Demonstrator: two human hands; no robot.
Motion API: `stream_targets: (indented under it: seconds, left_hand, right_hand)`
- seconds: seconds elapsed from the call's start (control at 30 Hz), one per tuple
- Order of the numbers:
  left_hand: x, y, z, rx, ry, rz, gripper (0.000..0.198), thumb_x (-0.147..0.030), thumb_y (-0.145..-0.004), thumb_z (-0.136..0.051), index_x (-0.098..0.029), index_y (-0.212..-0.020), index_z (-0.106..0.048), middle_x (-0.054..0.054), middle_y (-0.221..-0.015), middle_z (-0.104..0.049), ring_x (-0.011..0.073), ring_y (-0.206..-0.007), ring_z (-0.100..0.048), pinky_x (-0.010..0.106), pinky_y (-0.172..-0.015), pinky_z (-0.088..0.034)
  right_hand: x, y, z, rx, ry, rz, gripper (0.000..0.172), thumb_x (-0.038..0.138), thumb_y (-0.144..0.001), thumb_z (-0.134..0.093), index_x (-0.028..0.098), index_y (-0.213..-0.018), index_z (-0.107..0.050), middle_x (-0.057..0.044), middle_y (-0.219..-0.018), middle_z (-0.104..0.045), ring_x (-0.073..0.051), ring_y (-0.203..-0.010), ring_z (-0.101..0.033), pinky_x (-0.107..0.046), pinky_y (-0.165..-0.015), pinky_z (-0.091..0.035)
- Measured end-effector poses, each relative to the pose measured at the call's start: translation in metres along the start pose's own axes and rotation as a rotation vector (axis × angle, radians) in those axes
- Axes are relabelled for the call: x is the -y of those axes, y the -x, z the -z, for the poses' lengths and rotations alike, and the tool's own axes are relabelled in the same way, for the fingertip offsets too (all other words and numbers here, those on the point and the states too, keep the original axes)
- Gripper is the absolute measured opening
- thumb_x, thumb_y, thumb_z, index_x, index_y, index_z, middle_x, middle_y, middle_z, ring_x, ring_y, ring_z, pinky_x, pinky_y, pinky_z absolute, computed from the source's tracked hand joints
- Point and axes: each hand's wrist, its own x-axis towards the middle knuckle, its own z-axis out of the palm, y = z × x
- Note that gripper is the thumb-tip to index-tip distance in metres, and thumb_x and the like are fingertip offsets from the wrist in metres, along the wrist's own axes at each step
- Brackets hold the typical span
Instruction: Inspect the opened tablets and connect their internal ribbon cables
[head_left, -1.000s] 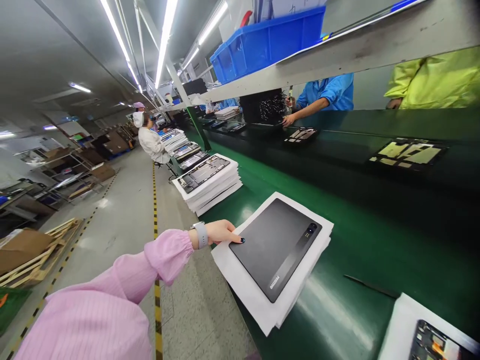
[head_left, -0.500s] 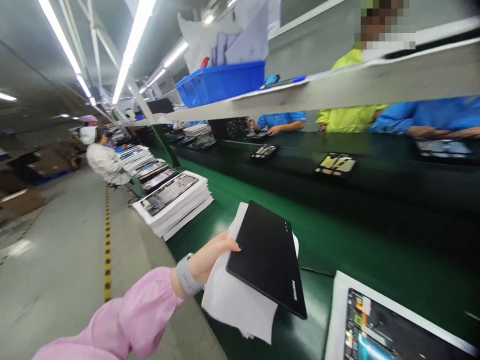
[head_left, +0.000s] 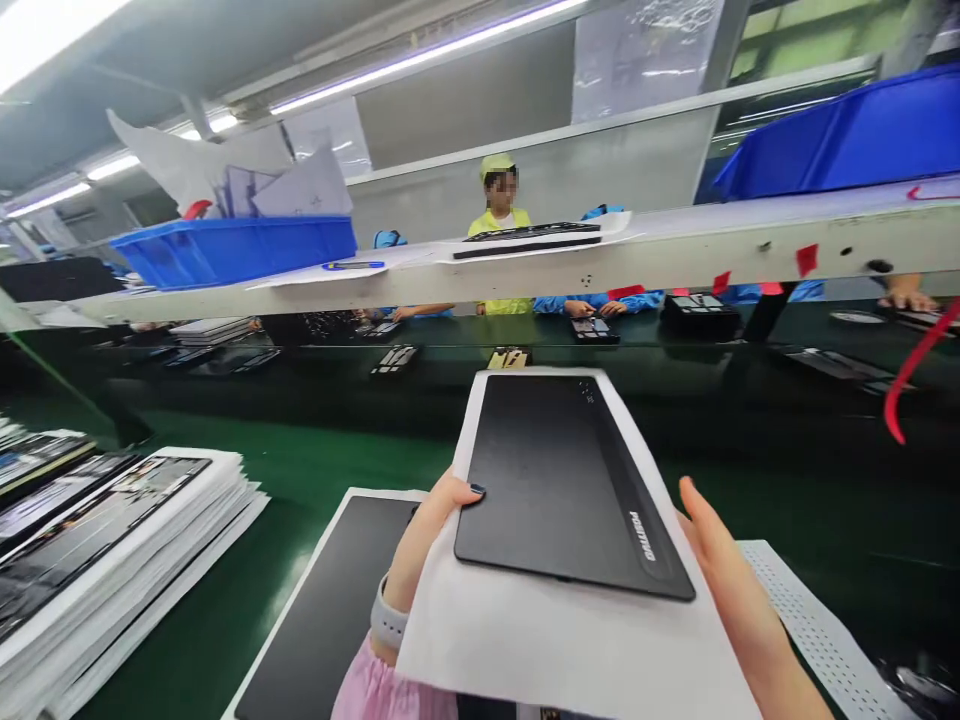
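Observation:
My left hand [head_left: 435,535] grips a flat black tablet cover [head_left: 540,480] marked "POSITIVO", together with the white sheet [head_left: 555,645] under it. Its thumb lies on the cover's left edge; the other fingers are hidden beneath. At the sheet's right edge is my right hand [head_left: 724,570], one digit stretched upward and the rest hidden. Whether it touches the sheet is unclear. Below my left hand, another black panel [head_left: 330,590] lies on a white sheet on the green bench. Parts of a further device show under the held sheet's bottom edge.
At left stands a stack of white sheets [head_left: 157,580] with an opened tablet on top. A perforated white strip [head_left: 817,620] lies at right. Across the dark conveyor [head_left: 375,400], co-workers handle devices. Overhead, a shelf [head_left: 420,280] carries a blue bin [head_left: 240,250] and papers.
The view has swung right. The cover and sheet are now held flatter in front of me, and my right hand has come into view beside them.

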Motion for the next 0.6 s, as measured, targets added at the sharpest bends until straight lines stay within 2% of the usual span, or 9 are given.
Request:
stream_targets:
  seconds: [0.07, 0.13, 0.2, 0.3, 0.37, 0.47, 0.6]
  left_hand:
    - [0.003, -0.008, -0.008, 0.031, -0.045, -0.005, 0.050, -0.024, -0.068, -0.071, -0.018, -0.117, -0.064, 0.003, -0.090, -0.072, 0.0245, -0.087, -0.072, 0.030, -0.078, -0.053]
    - [0.004, -0.015, -0.007, 0.051, -0.095, 0.008, 0.049, -0.025, -0.071, -0.070, -0.020, -0.119, -0.062, 0.002, -0.092, -0.072, 0.0246, -0.089, -0.071, 0.030, -0.079, -0.054]
    - [0.003, -0.021, -0.002, 0.066, -0.141, 0.035, 0.048, -0.027, -0.073, -0.069, -0.023, -0.120, -0.062, 0.002, -0.095, -0.073, 0.0256, -0.093, -0.071, 0.030, -0.079, -0.054]
    - [0.002, -0.027, 0.008, 0.087, -0.196, 0.038, 0.051, -0.029, -0.071, -0.073, -0.023, -0.120, -0.063, 0.003, -0.099, -0.074, 0.0265, -0.095, -0.071, 0.030, -0.078, -0.054]
    - [0.001, -0.028, 0.012, 0.094, -0.228, 0.008, 0.051, -0.029, -0.069, -0.077, -0.020, -0.118, -0.065, 0.005, -0.098, -0.074, 0.0263, -0.092, -0.071, 0.029, -0.075, -0.054]
    - [-0.001, -0.027, 0.015, 0.113, -0.286, -0.042, 0.049, -0.030, -0.072, -0.078, -0.015, -0.118, -0.067, 0.008, -0.099, -0.075, 0.0273, -0.092, -0.072, 0.029, -0.074, -0.054]
    - [-0.006, -0.027, 0.019, 0.217, -0.356, -0.106, 0.064, -0.030, -0.077, -0.080, -0.021, -0.136, -0.059, 0.010, -0.121, -0.072, 0.0311, -0.106, -0.069, 0.033, -0.085, -0.055]
  right_hand:
    - [0.008, 0.004, 0.004, -0.018, 0.013, 0.039, 0.057, 0.042, -0.087, -0.077, 0.028, -0.140, -0.061, -0.008, -0.120, -0.072, -0.033, -0.098, -0.072, -0.042, -0.089, -0.059]
    - [0.013, 0.006, 0.006, -0.071, 0.084, 0.077, 0.073, 0.033, -0.084, -0.082, 0.035, -0.149, -0.050, -0.005, -0.120, -0.072, -0.032, -0.093, -0.074, -0.040, -0.079, -0.062]
    - [0.014, 0.007, 0.006, -0.127, 0.156, 0.104, 0.085, 0.031, -0.083, -0.083, 0.042, -0.154, -0.039, -0.004, -0.114, -0.073, -0.030, -0.083, -0.075, -0.037, -0.066, -0.063]
    - [0.013, 0.009, 0.000, -0.160, 0.218, 0.138, 0.092, 0.029, -0.083, -0.083, 0.048, -0.156, -0.031, -0.002, -0.103, -0.074, -0.025, -0.069, -0.074, -0.033, -0.057, -0.062]
    - [0.011, 0.009, -0.004, -0.159, 0.243, 0.146, 0.088, 0.028, -0.083, -0.083, 0.047, -0.154, -0.035, -0.001, -0.096, -0.073, -0.023, -0.060, -0.071, -0.030, -0.051, -0.059]
    - [0.010, 0.007, -0.002, -0.184, 0.299, 0.128, 0.073, 0.032, -0.082, -0.083, 0.041, -0.147, -0.050, -0.001, -0.082, -0.071, -0.022, -0.052, -0.067, -0.026, -0.043, -0.054]
    - [0.010, 0.002, 0.009, -0.203, 0.367, 0.086, 0.055, 0.040, -0.080, -0.085, 0.034, -0.130, -0.064, -0.003, -0.075, -0.071, -0.021, -0.052, -0.066, -0.024, -0.044, -0.053]
